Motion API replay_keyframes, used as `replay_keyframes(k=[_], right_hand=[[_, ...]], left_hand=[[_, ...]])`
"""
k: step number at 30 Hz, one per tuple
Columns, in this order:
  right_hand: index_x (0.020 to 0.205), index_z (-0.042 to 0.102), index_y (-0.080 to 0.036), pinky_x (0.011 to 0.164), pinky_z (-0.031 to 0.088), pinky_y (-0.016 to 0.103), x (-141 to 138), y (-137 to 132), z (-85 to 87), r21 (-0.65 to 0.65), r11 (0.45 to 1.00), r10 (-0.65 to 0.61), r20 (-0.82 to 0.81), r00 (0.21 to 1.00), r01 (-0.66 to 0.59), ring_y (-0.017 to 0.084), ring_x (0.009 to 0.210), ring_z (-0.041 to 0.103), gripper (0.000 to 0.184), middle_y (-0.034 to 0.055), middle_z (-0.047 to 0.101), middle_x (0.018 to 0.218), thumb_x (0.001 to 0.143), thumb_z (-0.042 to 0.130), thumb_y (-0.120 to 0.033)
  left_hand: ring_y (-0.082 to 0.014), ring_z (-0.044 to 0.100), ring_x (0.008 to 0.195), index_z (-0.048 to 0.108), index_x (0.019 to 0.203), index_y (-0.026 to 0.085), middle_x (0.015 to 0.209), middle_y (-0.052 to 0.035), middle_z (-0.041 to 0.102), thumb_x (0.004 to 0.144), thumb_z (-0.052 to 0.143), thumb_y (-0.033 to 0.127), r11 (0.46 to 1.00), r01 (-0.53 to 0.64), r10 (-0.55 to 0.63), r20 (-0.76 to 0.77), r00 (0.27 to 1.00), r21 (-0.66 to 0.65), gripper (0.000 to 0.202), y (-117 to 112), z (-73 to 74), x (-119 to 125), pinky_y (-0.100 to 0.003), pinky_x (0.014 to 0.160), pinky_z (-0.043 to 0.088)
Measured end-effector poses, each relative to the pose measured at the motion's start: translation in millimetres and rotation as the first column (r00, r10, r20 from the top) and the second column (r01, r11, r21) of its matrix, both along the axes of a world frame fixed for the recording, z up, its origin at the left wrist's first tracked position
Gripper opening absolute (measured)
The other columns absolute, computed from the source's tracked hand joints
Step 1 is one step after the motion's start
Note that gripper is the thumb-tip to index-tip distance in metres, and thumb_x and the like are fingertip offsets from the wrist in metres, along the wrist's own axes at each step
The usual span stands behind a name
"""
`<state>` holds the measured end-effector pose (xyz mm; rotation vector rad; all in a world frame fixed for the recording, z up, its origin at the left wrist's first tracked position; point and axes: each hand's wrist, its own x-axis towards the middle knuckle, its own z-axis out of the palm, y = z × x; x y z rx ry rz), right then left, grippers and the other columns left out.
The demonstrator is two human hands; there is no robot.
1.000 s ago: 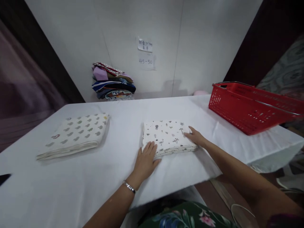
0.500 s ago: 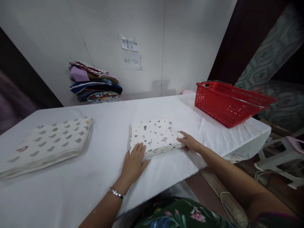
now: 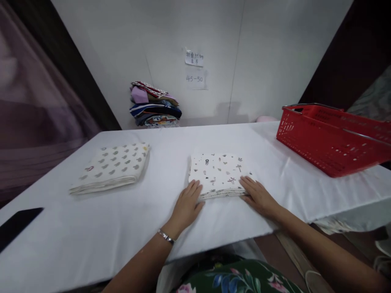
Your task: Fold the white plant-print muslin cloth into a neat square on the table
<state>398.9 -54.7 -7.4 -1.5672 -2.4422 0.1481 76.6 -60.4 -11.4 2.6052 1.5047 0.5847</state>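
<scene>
A folded white cloth with small printed figures [image 3: 217, 173] lies on the white-covered table [image 3: 171, 211] in front of me. My left hand [image 3: 186, 205] lies flat and open on the table, fingertips touching the cloth's near left corner. My right hand [image 3: 258, 195] lies flat and open at the cloth's near right corner, fingers against its edge. Neither hand grips anything.
A second folded cloth with grey spots [image 3: 113, 167] lies to the left. A red plastic basket [image 3: 332, 138] stands at the right. A stack of folded fabrics [image 3: 154, 105] sits against the back wall. A dark flat object [image 3: 16, 226] lies at the left edge.
My right hand slid from the cloth's right side to its near right corner. My left hand stays at the near left corner. The camera swung back to the left.
</scene>
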Motion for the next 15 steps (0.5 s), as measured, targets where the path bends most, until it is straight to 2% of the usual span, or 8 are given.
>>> replay_keyframes(k=[2, 5, 7, 10, 13, 15], right_hand=[[0.141, 0.026, -0.027, 0.108, 0.02, 0.049, 1.8, -0.9, -4.1, 0.039, 0.999, 0.011, 0.049, 0.999, -0.013, 0.023, 0.135, 0.023, 0.056, 0.0055, 0.03, 0.146, 0.09, 0.041, -0.043], [0.143, 0.022, -0.024, 0.108, 0.016, 0.053, -1.7, 2.3, 0.6, 0.173, 0.983, 0.046, 0.106, 0.993, -0.064, 0.025, 0.135, 0.023, 0.059, 0.0084, 0.032, 0.145, 0.09, 0.041, -0.041], [0.144, 0.016, -0.021, 0.108, 0.017, 0.052, -11.0, 4.8, 6.5, 0.258, 0.959, 0.085, 0.127, 0.988, -0.115, 0.026, 0.135, 0.022, 0.062, 0.0102, 0.031, 0.145, 0.09, 0.041, -0.039], [0.146, 0.009, -0.021, 0.109, 0.017, 0.051, -29.9, 6.4, 8.9, 0.301, 0.929, 0.181, 0.142, 0.973, -0.217, 0.025, 0.136, 0.021, 0.065, 0.0099, 0.029, 0.146, 0.091, 0.041, -0.036], [0.146, 0.007, -0.024, 0.109, 0.021, 0.049, -42.2, 6.5, 0.9, 0.264, 0.914, 0.278, 0.143, 0.95, -0.308, 0.024, 0.134, 0.025, 0.065, 0.0069, 0.033, 0.145, 0.091, 0.041, -0.036], [0.145, 0.009, -0.026, 0.108, 0.025, 0.046, -44.2, 7.0, -4.6, 0.208, 0.92, 0.308, 0.142, 0.941, -0.333, 0.023, 0.133, 0.027, 0.065, 0.005, 0.034, 0.144, 0.091, 0.042, -0.038]], left_hand=[[-0.0215, 0.021, 0.136, 0.039, 0.133, 0.018, 0.144, -0.0065, 0.035, 0.088, 0.044, 0.033, 1.0, 0.02, -0.019, 0.045, 0.999, -0.013, 0.048, -3.4, 1.1, -6.2, -0.042, 0.107, 0.031], [-0.0206, 0.03, 0.132, 0.051, 0.123, 0.02, 0.137, -0.0057, 0.044, 0.088, 0.044, 0.033, 1.0, 0.0, 0.003, 0.192, 0.981, -0.018, 0.038, -3.9, 6.5, -13.7, -0.041, 0.107, 0.033], [-0.02, 0.04, 0.125, 0.057, 0.114, 0.021, 0.129, -0.0053, 0.052, 0.088, 0.044, 0.034, 0.996, -0.088, 0.094, 0.32, 0.943, -0.033, 0.031, 1.1, 12.2, -16.6, -0.039, 0.103, 0.038], [-0.0169, 0.057, 0.099, 0.059, 0.108, 0.023, 0.114, -0.0041, 0.06, 0.087, 0.044, 0.036, 0.962, -0.23, 0.274, 0.463, 0.843, -0.149, 0.029, 16.5, 21.3, -17.9, -0.032, 0.084, 0.049], [-0.0124, 0.059, 0.075, 0.06, 0.104, 0.022, 0.099, -0.0018, 0.063, 0.083, 0.049, 0.034, 0.902, -0.308, 0.424, 0.485, 0.765, -0.303, 0.026, 34.7, 25.7, -16.4, -0.026, 0.071, 0.048], [-0.0121, 0.058, 0.072, 0.061, 0.098, 0.021, 0.09, -0.0007, 0.064, 0.08, 0.054, 0.033, 0.853, -0.347, 0.508, 0.464, 0.726, -0.39, 0.023, 44.1, 24.7, -14.7, -0.024, 0.069, 0.046]])
